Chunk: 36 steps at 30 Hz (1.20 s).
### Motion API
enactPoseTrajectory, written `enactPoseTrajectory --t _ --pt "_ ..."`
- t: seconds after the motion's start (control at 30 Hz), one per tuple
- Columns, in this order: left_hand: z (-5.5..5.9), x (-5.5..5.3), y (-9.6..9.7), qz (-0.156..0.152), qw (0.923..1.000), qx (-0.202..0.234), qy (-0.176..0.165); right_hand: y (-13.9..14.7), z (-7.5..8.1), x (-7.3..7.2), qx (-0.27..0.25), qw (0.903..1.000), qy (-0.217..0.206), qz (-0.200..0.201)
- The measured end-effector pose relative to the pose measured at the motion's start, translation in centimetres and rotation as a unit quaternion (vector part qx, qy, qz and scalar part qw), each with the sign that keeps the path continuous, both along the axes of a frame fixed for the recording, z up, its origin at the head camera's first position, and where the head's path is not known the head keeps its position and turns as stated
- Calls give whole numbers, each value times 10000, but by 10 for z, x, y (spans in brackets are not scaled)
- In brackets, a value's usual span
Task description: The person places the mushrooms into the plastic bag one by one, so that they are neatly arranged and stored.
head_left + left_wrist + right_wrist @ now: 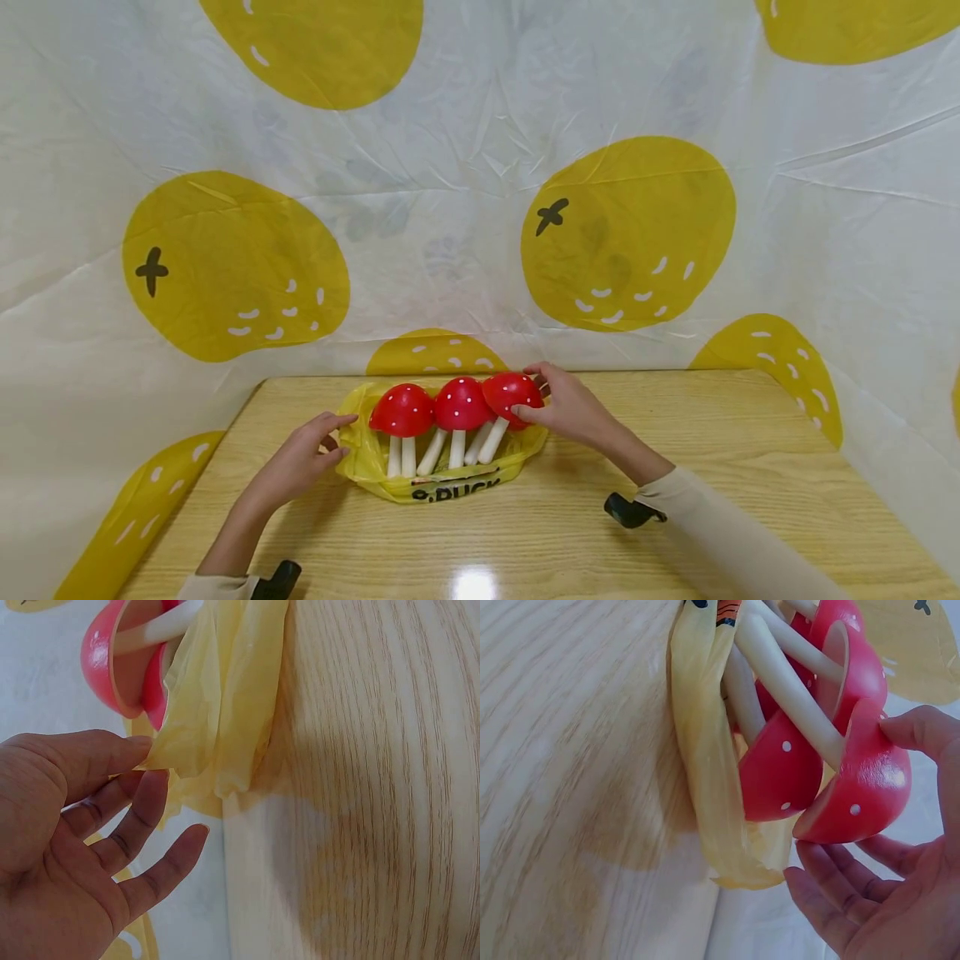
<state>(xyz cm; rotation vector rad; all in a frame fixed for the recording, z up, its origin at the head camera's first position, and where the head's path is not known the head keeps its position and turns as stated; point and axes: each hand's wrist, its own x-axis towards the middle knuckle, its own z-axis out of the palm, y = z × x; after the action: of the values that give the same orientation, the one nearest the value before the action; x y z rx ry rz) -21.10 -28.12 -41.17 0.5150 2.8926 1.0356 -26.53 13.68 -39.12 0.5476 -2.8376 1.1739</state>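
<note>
Several toy mushrooms with white stems and red, white-dotted caps lie together in a yellow plastic bag (pixel 363 475), whose mouth is spread low around them. My left hand (pixel 296 462) pinches the bag's left edge between thumb and fingertip; its other fingers stand loosely bent in the left wrist view. On the other side, my right hand (pixel 567 407) grips the cap of the rightmost mushroom (pixel 874 791), thumb on one side and fingers under the other. A middle mushroom (pixel 461 404) and a left mushroom (pixel 403 408) lean beside it, stems toward me.
The bag rests on a light wood-grain table (pixel 480 542) near its back edge. Dark printed letters mark the bag's front. Behind the table hangs a white cloth (pixel 442 250) with large yellow fruit shapes. Dark wrist devices show at both sleeves.
</note>
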Motion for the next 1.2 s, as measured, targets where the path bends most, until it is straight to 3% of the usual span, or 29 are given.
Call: enactPoseTrajectory --t 0.33,0.6,0.83,1.07,1.2 --pt "0 1 -2 22 10000 -33 31 3 -2 -2 -149 9986 485 -124" --pt "1 3 -1 35 10000 -69 61 3 0 -3 390 9959 729 366" --pt "1 3 0 47 9999 -84 56 6 -7 -3 667 9934 720 590" --pt "1 4 1 43 9999 -77 81 16 -5 -3 96 9967 295 756" --pt "1 4 1 31 9999 -84 97 22 -7 -6 33 9956 259 895"
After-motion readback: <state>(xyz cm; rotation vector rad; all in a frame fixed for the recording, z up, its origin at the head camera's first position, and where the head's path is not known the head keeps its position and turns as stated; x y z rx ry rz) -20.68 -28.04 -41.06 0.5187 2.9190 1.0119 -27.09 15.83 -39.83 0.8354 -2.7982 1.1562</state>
